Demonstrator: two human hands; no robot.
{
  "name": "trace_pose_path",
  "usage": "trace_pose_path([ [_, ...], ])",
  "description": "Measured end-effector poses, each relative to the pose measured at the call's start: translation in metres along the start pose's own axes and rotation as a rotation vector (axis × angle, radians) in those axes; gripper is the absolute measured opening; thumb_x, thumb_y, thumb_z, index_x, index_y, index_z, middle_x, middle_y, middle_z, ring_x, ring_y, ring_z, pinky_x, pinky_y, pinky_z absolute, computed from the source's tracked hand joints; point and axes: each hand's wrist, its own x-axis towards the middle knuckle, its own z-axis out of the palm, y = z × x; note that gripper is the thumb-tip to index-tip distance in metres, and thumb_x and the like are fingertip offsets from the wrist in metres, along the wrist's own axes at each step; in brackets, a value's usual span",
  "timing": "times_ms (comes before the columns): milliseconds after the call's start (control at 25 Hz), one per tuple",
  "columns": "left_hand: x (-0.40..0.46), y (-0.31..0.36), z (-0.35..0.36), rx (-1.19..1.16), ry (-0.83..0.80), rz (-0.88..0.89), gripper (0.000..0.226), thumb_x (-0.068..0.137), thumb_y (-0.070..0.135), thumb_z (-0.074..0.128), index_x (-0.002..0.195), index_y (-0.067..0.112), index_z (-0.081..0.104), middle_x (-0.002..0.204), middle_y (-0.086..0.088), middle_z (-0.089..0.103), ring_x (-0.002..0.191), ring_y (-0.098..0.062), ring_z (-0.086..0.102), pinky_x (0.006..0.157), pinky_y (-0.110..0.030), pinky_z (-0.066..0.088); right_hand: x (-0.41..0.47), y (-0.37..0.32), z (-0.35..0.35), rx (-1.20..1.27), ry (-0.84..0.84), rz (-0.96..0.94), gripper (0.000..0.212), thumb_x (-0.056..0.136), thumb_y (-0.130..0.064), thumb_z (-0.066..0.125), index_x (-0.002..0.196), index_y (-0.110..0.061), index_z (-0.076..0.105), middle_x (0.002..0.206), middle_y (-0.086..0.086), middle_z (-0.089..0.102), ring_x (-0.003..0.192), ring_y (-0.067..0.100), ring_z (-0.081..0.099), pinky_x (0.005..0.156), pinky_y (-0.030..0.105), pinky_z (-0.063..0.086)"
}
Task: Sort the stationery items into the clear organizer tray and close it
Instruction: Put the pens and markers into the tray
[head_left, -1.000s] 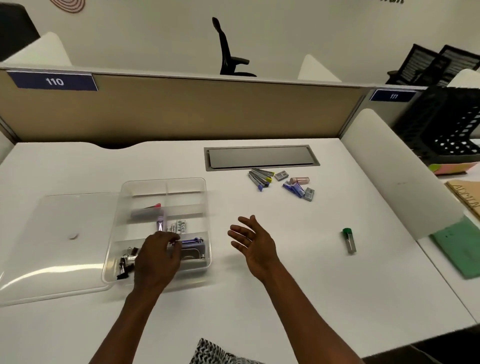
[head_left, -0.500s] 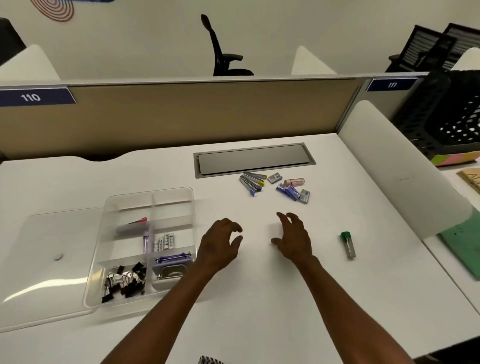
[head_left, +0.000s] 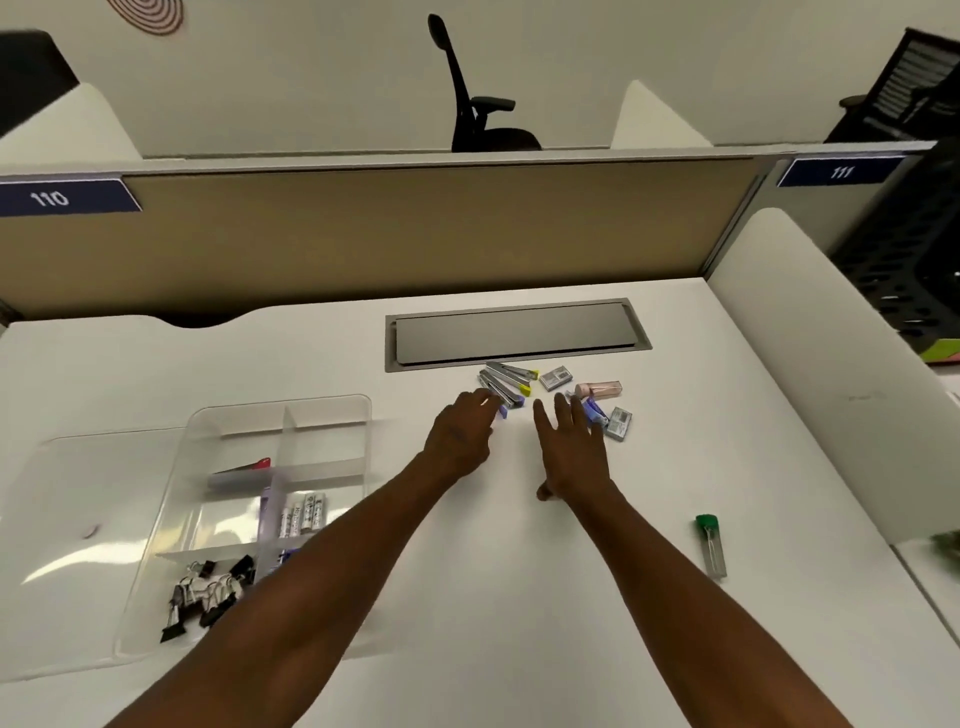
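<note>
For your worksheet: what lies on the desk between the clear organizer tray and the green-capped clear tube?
Head view: both forearms cross that stretch between clear organizer tray and green-capped clear tube; otherwise bare white desk.

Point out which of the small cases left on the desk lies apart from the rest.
The green-capped clear case, alone near the desk's right edge; the others cluster below the grey cable hatch.

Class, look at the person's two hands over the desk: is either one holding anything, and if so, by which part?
Nothing is held yet. The left hand reaches the grey lead cases; the right hand, fingers spread, hovers by the blue-capped cases.
</note>
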Motion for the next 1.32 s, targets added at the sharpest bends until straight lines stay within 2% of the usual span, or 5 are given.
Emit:
trace_pose_path([
  [280, 0.069, 0.001, -0.009, 0.336, -0.194, 0.139, 0.094, 0.091, 0.026, 0.066, 0.156, 0.029, -0.001, 0.163, -0.005, -0.016, 0.151, -0.029, -0.012, 0.12, -0.052, 0.007, 0.011, 0.01, -0.001, 0.024, -0.054, 0.009, 0.144, 0.056, -0.048, 0.093, 0.158, -0.018, -0.004, 0.166, 0.015, -0.008, 0.151, 0.038, -0.014, 0.12, 0.057, 0.011],
  [520, 0.075, -0.004, -0.003, 0.351, -0.255, 0.116, 0.069, 0.095, 0.036, 0.056, 0.153, 0.026, 0.02, 0.148, -0.011, 0.032, 0.134, -0.031, 0.033, 0.11, -0.047, 0.031, 0.015, 0.01, -0.001, 0.012, -0.048, 0.008, 0.143, 0.059, -0.045, 0.092, 0.158, -0.021, -0.008, 0.166, 0.014, -0.008, 0.15, 0.04, -0.017, 0.12, 0.057, 0.011],
  [920, 0.005, -0.003, 0.014, -0.119, -0.05, -0.232, 0.07, 0.082, 0.041, 0.071, 0.139, 0.019, 0.039, 0.128, -0.01, 0.045, 0.118, -0.029, 0.047, 0.094, -0.04, 0.048, -0.001, -0.005, -0.003, -0.013, -0.046, 0.017, 0.122, 0.067, -0.037, 0.088, 0.157, -0.02, 0.008, 0.16, 0.017, 0.023, 0.149, 0.039, 0.016, 0.116, 0.051, 0.027],
  [1120, -0.039, -0.003, 0.021, -0.352, 0.014, -0.412, 0.09, 0.06, 0.06, 0.082, 0.128, 0.017, 0.042, 0.118, -0.006, 0.057, 0.108, -0.027, 0.058, 0.092, -0.038, 0.047, -0.032, -0.031, 0.015, 0.573, 0.052, 0.142, 0.063, 0.083, -0.029, 0.07, 0.142, -0.021, 0.048, 0.138, 0.006, 0.05, 0.129, 0.026, 0.046, 0.102, 0.033, 0.041],
  [1320, -0.069, -0.012, 0.029, -0.467, 0.048, -0.449, 0.048, 0.078, 0.034, 0.076, 0.12, 0.016, 0.063, 0.11, -0.006, 0.069, 0.108, -0.023, 0.063, 0.09, -0.031, 0.049, -0.054, -0.074, 0.03, 0.766, 0.144, 0.35, 0.056, 0.085, -0.05, 0.068, 0.13, -0.018, 0.056, 0.116, 0.008, 0.062, 0.112, 0.027, 0.058, 0.093, 0.036, 0.046],
])
